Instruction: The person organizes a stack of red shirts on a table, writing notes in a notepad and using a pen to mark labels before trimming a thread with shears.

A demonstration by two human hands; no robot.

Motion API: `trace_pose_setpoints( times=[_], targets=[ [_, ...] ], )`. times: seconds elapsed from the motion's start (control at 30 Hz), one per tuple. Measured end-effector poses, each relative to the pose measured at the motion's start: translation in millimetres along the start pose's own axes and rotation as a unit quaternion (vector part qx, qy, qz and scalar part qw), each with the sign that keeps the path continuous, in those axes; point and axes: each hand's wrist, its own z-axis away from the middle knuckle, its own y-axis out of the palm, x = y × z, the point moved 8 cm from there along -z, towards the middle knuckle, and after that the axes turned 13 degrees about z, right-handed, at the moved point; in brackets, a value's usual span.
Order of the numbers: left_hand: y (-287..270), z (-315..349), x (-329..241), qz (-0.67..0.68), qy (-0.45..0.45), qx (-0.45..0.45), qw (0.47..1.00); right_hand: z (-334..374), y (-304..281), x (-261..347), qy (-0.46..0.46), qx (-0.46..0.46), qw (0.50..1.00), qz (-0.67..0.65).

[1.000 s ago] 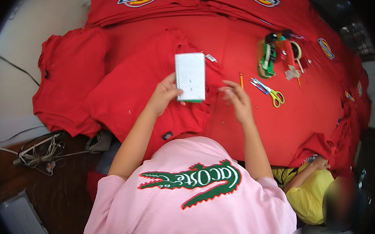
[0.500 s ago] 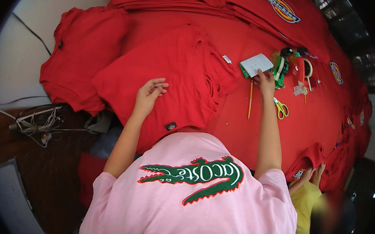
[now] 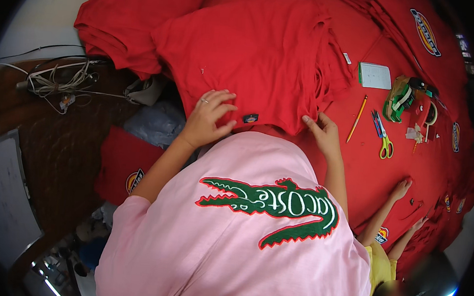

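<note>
A pile of folded red shirts (image 3: 243, 55) lies in front of me, its near edge close to my body, with a small dark neck label (image 3: 250, 118) showing there. My left hand (image 3: 213, 116) rests on the pile's near left part, a ring on one finger and the fingers apart. At the near right corner is my right hand (image 3: 324, 133), thumb and forefinger apart beside the cloth; its other fingers are partly hidden. Farther right lie a spiral notepad (image 3: 375, 76), a yellow pencil (image 3: 356, 119) and yellow-handled scissors (image 3: 385, 144), all apart from my hands.
Another red shirt pile (image 3: 136, 22) lies at the far left. Green tape dispensers (image 3: 398, 101) stand right of the notepad. Tangled cables (image 3: 60, 80) hang at the left. At lower right, a co-worker's hand (image 3: 401, 190) reaches over red cloth.
My right hand has let go of the notepad, now lying flat, and come back to the shirt pile. My left hand has moved nearer the label. The view has shifted.
</note>
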Motion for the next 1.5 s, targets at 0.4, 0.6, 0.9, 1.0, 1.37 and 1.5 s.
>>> trace_pose_setpoints(
  times=[0.4,0.6,0.9,1.0,1.37,1.5],
  targets=[
    [59.1,-101.3,-50.0,0.174,-0.096,-0.023,0.98,3.3,-36.5,196.2,-0.19,0.078,0.966,-0.158],
    [35.4,-121.4,-14.3,0.477,-0.169,-0.142,0.851,-17.4,-56.9,114.0,-0.135,-0.04,0.988,0.07],
    [40.4,-91.8,-17.4,0.56,-0.25,-0.058,0.788,15.9,-6.9,48.2,-0.047,0.034,0.997,0.043],
    [74.6,-94.0,-32.9,0.413,-0.153,0.157,0.884,8.9,-13.4,44.1,-0.052,0.089,0.994,-0.024],
    [-91.7,-216.0,151.4,-0.093,-0.174,-0.018,0.98,11.9,-38.5,11.8,0.012,0.022,0.999,-0.02],
    [-113.9,-207.5,193.8,-0.122,-0.313,0.061,0.94,25.7,-34.5,12.6,0.008,-0.002,1.0,0.017]
  ],
)
